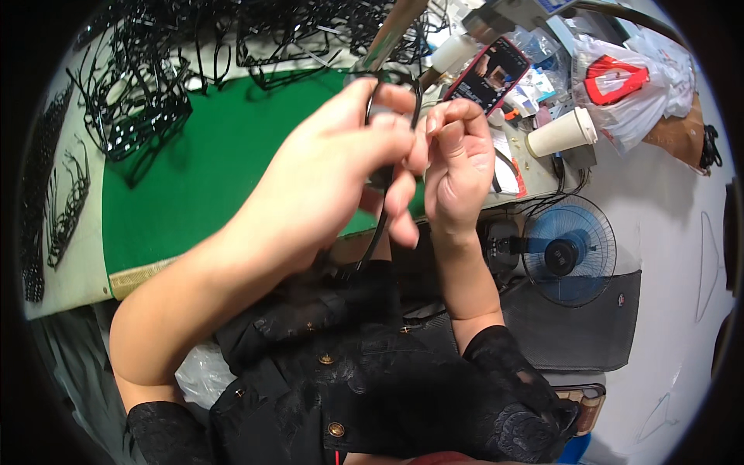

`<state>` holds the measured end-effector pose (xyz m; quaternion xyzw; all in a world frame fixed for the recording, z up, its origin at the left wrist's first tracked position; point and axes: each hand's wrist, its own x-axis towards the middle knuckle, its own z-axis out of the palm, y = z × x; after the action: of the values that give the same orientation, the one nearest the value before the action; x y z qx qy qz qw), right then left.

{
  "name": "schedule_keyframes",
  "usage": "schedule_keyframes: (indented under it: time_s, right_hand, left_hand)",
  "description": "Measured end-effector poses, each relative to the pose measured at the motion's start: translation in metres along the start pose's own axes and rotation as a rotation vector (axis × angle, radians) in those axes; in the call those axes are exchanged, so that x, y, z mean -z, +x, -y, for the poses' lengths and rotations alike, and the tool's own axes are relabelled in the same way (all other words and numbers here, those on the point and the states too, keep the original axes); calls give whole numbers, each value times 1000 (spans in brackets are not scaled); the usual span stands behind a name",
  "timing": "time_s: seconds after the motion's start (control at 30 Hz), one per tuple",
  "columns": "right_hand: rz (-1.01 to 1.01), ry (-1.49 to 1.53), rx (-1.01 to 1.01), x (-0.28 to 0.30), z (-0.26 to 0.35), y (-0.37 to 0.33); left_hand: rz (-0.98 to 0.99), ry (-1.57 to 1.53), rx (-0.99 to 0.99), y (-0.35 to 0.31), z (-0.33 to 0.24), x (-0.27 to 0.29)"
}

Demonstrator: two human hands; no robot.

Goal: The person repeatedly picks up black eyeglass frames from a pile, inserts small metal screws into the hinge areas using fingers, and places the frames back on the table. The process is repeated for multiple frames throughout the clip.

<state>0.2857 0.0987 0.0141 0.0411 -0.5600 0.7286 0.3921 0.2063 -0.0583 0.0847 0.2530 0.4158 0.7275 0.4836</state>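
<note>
My left hand (333, 159) is closed around a black eyeglass frame (379, 231), raised above the near right part of a green mat (209, 147). One dark, thin arm of the frame hangs down below the fingers, and another dark part curves above them. Close against its fingertips is my right hand (459, 174), with thumb and fingers pinched together. Whatever sits in that pinch is hidden or too small to name. Much of the frame lies behind my left hand, which is slightly blurred.
Piles of black eyeglass frames (136, 101) cover the back and left of the table. A metal arm (395, 31) rises at the back. To the right are a lit phone (490, 75), a white cup (562, 133), a plastic bag (635, 85) and a fan (570, 252).
</note>
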Motion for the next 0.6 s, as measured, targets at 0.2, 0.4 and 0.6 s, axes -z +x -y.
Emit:
schedule_keyframes:
  time_s: [0.2, 0.4, 0.6]
  right_hand:
    - [-107, -287, -129, 33, 11, -18]
    - [-148, -336, -155, 46, 16, -27]
    - [-150, -395, -155, 47, 23, -21]
  left_hand:
    - [-122, 31, -160, 59, -6, -11]
    - [-131, 4, -177, 71, -2, -20]
    - [-102, -4, -193, 79, 1, -29]
